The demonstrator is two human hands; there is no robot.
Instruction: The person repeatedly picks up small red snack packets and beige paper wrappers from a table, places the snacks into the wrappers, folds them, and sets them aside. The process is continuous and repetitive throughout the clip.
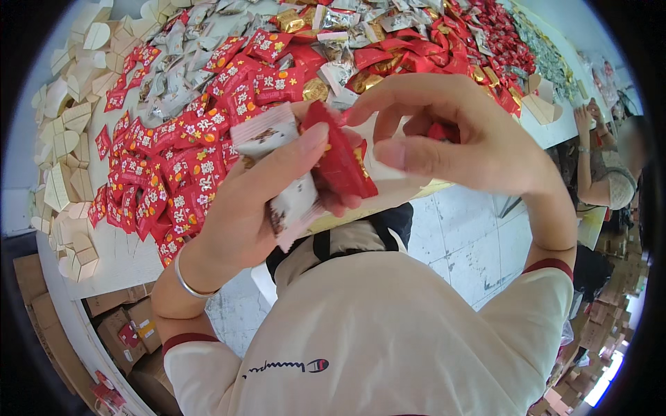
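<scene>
My left hand [260, 192] is closed around a white wrapped sweet [296, 203] and a red wrapped packet [341, 156], with a bit of gold wrapper at the packet's right side. To its right, my right hand [452, 135] is curled, its thumb and forefinger apart. A small red wrapped piece [442, 132] sits inside its bent fingers. Beyond both hands lie heaps of red printed packets [192, 166], white-and-brown wrapped sweets [177, 78] and gold foil-wrapped sweets [316, 89] on the white table [119, 260].
Folded cream card boxes [65, 140] line the table's left side; another open one [541, 99] stands at the right. Small red sweets [499, 36] and silvery-green ones [551, 62] lie far right. Another person [609, 161] is at the right. Cardboard cartons [122, 338] sit under the table.
</scene>
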